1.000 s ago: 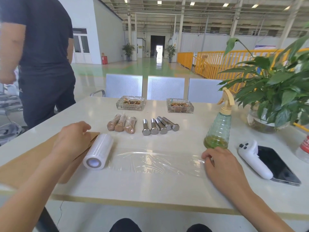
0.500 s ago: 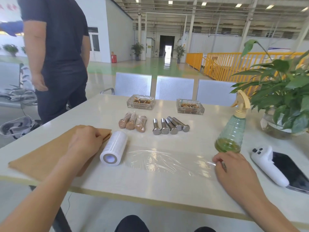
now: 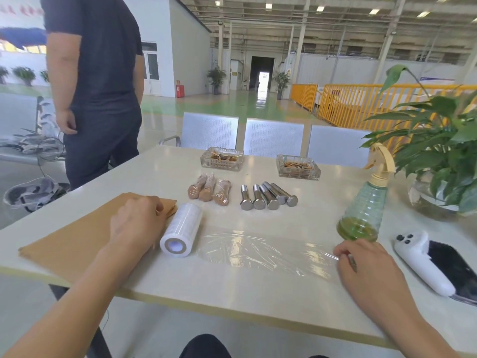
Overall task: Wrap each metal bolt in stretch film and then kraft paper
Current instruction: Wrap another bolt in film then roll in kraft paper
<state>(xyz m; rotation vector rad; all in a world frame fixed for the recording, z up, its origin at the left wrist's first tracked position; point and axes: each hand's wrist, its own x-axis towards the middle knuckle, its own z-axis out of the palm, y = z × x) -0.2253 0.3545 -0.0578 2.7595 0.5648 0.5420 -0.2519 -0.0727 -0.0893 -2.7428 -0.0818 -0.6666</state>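
- My hands have barely moved since a moment ago; only my head has tilted, so the standing person (image 3: pixel 98 83) at far left shows more fully.
- My right hand (image 3: pixel 366 264) still pinches the loose end of the stretch film (image 3: pixel 263 251), which lies pulled flat across the near tabletop (image 3: pixel 232 282).
- My left hand (image 3: pixel 136 223) rests with curled fingers on the kraft paper (image 3: pixel 67 241), just beside the film roll (image 3: pixel 182 232); I cannot tell whether it grips the paper.
- To my right lie a white controller (image 3: pixel 423 264) and a dark phone (image 3: pixel 456 270), touching each other.
- Behind my right hand stands a green spray bottle (image 3: pixel 364 205).
- Mid-tabletop, four bare metal bolts (image 3: pixel 268 196) lie side by side; three wrapped bolts (image 3: pixel 209 189) lie to their left.
- Farther back sit two glass ashtrays (image 3: pixel 298 167).
- A leafy plant (image 3: pixel 438 161) in a glass bowl stands at the far right.
- Past the tabletop are perforated metal chairs (image 3: pixel 273 138), then a large hall with a green floor and yellow railings (image 3: pixel 361 102).
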